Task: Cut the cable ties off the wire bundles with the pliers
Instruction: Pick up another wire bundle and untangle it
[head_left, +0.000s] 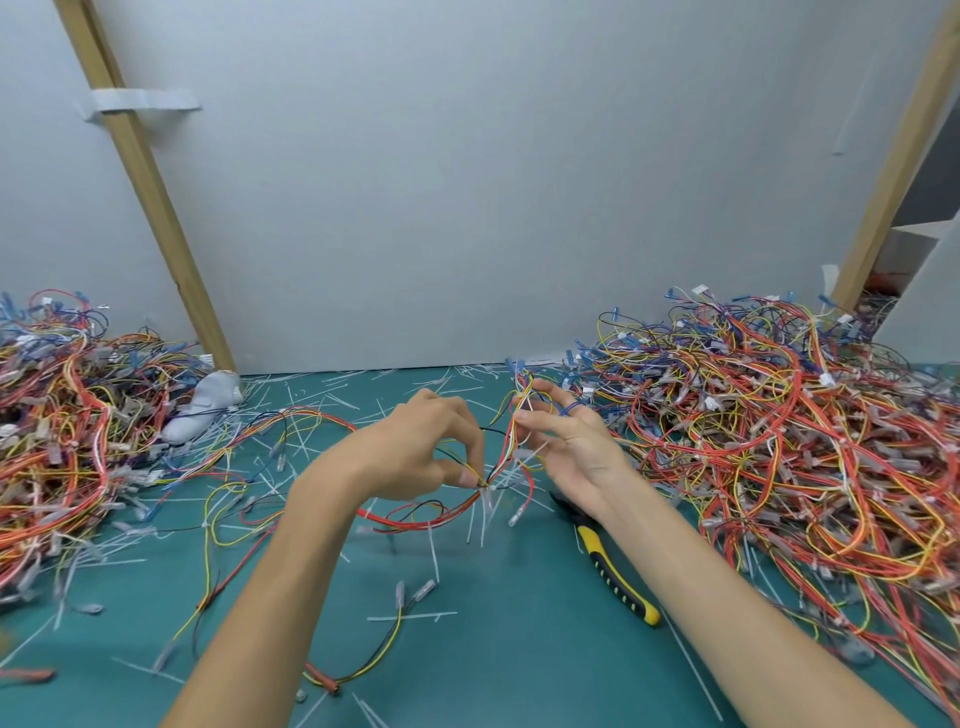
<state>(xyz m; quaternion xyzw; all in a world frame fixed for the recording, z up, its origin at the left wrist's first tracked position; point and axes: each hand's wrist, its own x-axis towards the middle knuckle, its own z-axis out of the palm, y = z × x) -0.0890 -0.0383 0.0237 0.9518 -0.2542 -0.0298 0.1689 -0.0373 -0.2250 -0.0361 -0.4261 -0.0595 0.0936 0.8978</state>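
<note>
Two hands are on one wire bundle (501, 462) held up over the green mat (493, 649). The left hand (421, 447) pinches it between thumb and fingertips right where a whitish cable tie (486, 512) seems to sit, its tails hanging down. The right hand (566, 447) has the upper end threaded through loosely curled fingers, with a blue wire looped round one of them. The pliers (618, 577) aren't in anyone's grip. They lie flat on the mat, their front end tucked under the right wrist. So my guess is the right hand has to let go and fish for them, and that's where the bundle could flop or snag on that finger loop. The bigger worry is that the tie sits tight against the wires, with the left fingertips right next to it, so a sloppy bite could nick insulation or skin. The long tails trailing off to the left could also drag into the left heap (57, 415). As for containers, I can't see any bins or trays. Everything lies loose, with the right heap (779, 415) beside the hands and cut tie scraps (410, 617) all over the mat.
</note>
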